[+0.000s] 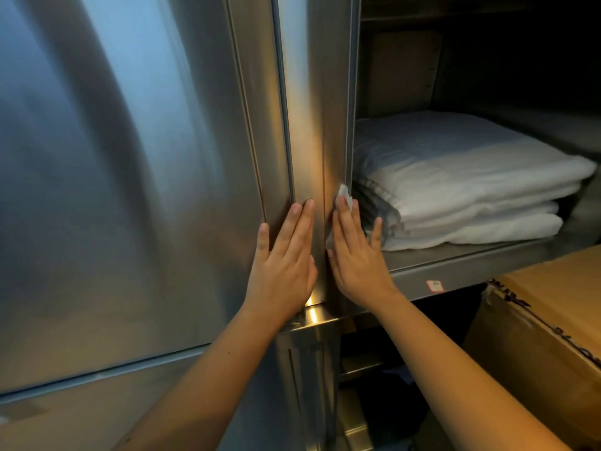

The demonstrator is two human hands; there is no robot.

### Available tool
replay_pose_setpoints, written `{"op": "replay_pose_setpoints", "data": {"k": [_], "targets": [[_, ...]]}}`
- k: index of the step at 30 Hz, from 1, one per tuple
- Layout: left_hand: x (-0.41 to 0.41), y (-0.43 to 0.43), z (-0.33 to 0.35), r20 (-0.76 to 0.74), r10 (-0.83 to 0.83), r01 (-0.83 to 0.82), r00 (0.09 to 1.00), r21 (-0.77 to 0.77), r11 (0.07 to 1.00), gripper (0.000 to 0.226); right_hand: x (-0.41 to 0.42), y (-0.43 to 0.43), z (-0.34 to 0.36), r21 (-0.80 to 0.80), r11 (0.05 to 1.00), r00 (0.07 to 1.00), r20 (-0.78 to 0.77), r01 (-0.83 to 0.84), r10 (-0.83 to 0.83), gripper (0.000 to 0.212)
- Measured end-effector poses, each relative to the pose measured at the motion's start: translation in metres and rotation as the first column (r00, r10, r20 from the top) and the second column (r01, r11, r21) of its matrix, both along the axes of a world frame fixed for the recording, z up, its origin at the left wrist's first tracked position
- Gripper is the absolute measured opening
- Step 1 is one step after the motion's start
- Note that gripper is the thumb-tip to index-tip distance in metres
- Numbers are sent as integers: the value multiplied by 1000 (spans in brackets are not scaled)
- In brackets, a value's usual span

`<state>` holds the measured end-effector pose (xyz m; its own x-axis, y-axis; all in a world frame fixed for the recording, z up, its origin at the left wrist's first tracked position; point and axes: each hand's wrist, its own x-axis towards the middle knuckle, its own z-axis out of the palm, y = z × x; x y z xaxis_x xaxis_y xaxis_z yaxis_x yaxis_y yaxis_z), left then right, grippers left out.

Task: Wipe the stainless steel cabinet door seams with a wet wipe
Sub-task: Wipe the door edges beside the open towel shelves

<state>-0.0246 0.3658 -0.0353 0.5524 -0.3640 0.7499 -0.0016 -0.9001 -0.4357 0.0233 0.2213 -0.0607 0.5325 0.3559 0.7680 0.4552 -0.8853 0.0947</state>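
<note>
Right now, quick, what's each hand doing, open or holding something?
Left hand: open, flat on the steel cabinet front, holding nothing.
Right hand: open, straight fingers pressing the wet wipe against that front.

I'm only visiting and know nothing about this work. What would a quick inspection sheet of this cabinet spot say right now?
Surface: stainless steel cabinet door at left, upright steel post with a seam beside it.
Job's things: wet wipe flat against the post.
Clutter: cardboard box at lower right.
Hands: left hand flat on the post; right hand flat, fingers pressing the wipe.
Cables: nothing seen.
Surroundings: folded white linens on an open shelf.
</note>
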Motion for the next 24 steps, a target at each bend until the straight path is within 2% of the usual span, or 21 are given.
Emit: {"op": "replay_pose_setpoints", "data": {"k": [4,8,12,19,22,24], "targets": [[1,1,-1,12,20,-21,1000,31,999,60,2,-1,-5,3,1000,1000,8,6,-6,59],[1,1,-2,32,23,-24,999,31,999,61,-18,-7,-55,-23,999,986,-161,-38,34,58],[0,2,-1,37,9,-10,999,36,999,62,-33,-12,-78,-158,987,957,-286,7,-52,56],[1,1,0,52,16,-18,999,52,998,61,-11,-10,-34,-33,999,980,-197,-2,-5,60],[0,1,-1,48,10,-12,999,49,999,61,-15,-10,-40,-22,1000,970,-242,-9,3,61],[0,1,-1,52,8,-10,999,39,999,62,-26,-11,-59,-31,999,942,-336,-18,6,61]]}}
